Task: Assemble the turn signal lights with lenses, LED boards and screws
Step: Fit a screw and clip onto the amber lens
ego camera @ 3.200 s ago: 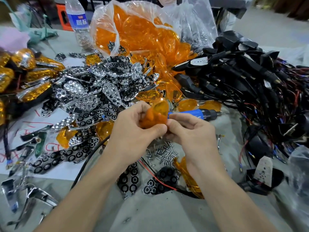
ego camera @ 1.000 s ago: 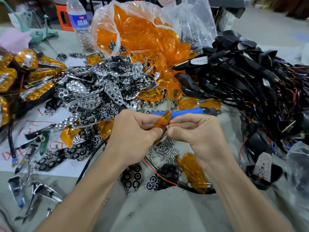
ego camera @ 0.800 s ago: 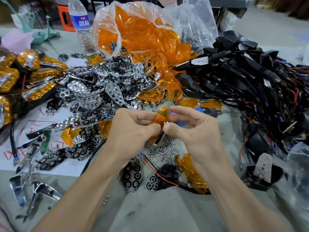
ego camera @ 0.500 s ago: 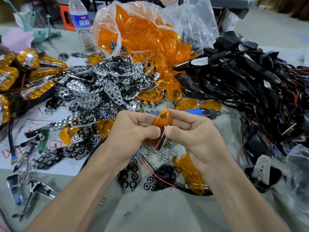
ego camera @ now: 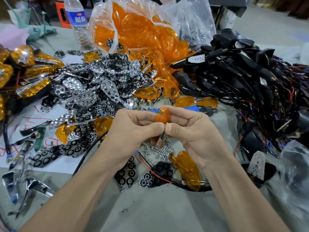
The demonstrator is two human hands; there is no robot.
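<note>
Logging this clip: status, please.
Grip: left hand and right hand pinch orange lens. Under it, chrome piece. Loose screws beneath, screwdriver behind; nothing blocking.

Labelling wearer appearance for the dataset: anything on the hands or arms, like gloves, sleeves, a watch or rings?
Left hand and right hand: no gloves, rings, watch or wristbands visible. Both arms are uncovered up to the frame edge, with no sleeve in view. No markings or cables on them.

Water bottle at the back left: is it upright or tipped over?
Upright. The water bottle stands base-down on the table, just left of the bag of orange lenses, with its label band running level.
</note>
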